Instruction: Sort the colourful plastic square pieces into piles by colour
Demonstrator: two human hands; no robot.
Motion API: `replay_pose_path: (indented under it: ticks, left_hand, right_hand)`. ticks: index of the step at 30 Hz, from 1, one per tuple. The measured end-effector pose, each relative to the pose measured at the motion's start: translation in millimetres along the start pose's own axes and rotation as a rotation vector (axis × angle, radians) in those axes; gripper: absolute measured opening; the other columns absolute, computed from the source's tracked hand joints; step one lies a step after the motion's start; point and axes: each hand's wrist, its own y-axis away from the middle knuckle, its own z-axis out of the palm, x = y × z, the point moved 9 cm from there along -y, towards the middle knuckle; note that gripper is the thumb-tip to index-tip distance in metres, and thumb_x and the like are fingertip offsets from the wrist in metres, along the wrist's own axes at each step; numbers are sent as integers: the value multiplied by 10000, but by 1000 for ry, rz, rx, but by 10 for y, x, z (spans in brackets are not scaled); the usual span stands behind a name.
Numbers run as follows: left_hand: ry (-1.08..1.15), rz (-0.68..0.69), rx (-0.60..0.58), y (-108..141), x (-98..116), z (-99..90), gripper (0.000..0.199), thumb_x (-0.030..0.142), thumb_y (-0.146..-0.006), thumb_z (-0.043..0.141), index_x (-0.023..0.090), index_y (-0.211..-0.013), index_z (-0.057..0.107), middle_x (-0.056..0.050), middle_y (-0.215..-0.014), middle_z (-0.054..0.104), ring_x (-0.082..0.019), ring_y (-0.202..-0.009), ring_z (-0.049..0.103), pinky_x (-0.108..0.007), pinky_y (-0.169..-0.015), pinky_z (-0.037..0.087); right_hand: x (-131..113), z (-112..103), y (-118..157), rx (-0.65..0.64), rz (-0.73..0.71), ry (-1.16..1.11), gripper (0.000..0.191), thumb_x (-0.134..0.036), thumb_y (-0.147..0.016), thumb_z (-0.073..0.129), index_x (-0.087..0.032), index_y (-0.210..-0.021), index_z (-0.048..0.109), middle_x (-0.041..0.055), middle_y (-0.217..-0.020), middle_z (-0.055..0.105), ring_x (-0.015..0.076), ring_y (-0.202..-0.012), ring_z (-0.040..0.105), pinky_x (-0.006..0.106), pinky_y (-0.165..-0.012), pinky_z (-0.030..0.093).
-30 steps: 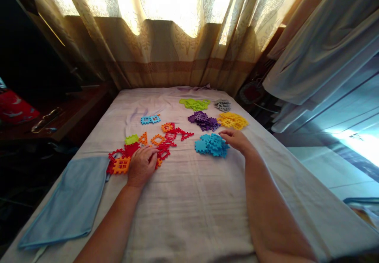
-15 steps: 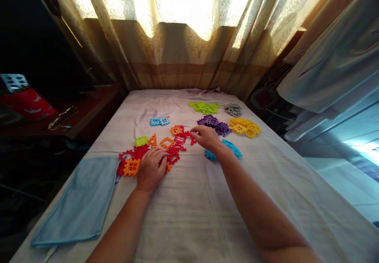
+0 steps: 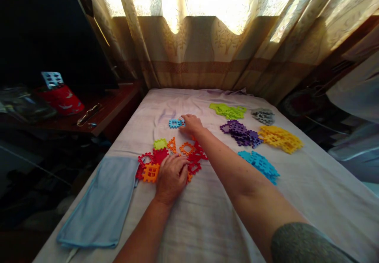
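My left hand (image 3: pixel 172 176) rests on the red and orange pieces near the middle, its fingers slightly curled over them; what lies under the fingers is hidden. An orange window piece (image 3: pixel 151 173) is just left of it. Farther back, my right hand (image 3: pixel 191 124) has its fingertips at the right end of the light blue pieces (image 3: pixel 174 123), and its fingers are bent together. A lime green piece (image 3: pixel 160 144), an orange triangle (image 3: pixel 171 145) and an orange open square (image 3: pixel 187 149) lie between the two hands.
Piles of lime (image 3: pixel 227 111), grey (image 3: pixel 263 116), purple (image 3: pixel 241 133), yellow (image 3: pixel 280 138) and blue pieces (image 3: pixel 259 165) lie on the right. A light blue cloth (image 3: pixel 97 201) covers the left edge. A red cup (image 3: pixel 63 100) stands on the side desk (image 3: pixel 118 101).
My right hand has moved from the red pieces back and left to the light blue pieces. My left hand stays on its pile. The whole view has shifted, with things appearing farther right.
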Motion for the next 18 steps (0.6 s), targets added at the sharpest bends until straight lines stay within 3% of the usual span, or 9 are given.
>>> replay_pose_path:
  ticks: [5,10,14,18]
  left_hand:
    - [18,7,3,-5,4,-3,190,178,-888,559,251,-978,710,-23,-1078,754,-232,-1132,629,-476,-1053,443]
    - [14,5,7,-14,1,-8,190,178,-886,556,249,-971,711,-23,-1059,757,-236,-1137,629,-469,-1042,450]
    - [3,12,-8,-21,-5,-2,197,193,-885,550,250,-973,716,-28,-1058,758,-241,-1127,633,-477,-1044,447]
    - [-10,35,-5,-32,-3,-8,205,210,-885,537,250,-970,719,-32,-1061,757,-236,-1100,643,-467,-1045,452]
  right_hand:
    - [-9,109,-18,-17,-11,7,473,-353,-862,563,-237,-1321,576,117,-1311,608,274,-1172,586,379,-973,479]
    - [66,-17,153,30,6,-22,538,-361,-844,610,-237,-1365,550,126,-1325,582,266,-1173,589,347,-974,476]
    - [246,-232,470,82,22,-101,547,-395,-845,629,-233,-1363,562,123,-1303,598,260,-1159,602,350,-989,466]
    - [662,-494,1047,212,44,-260,538,-436,-837,631,-211,-1325,599,113,-1270,632,228,-1059,642,349,-970,481]
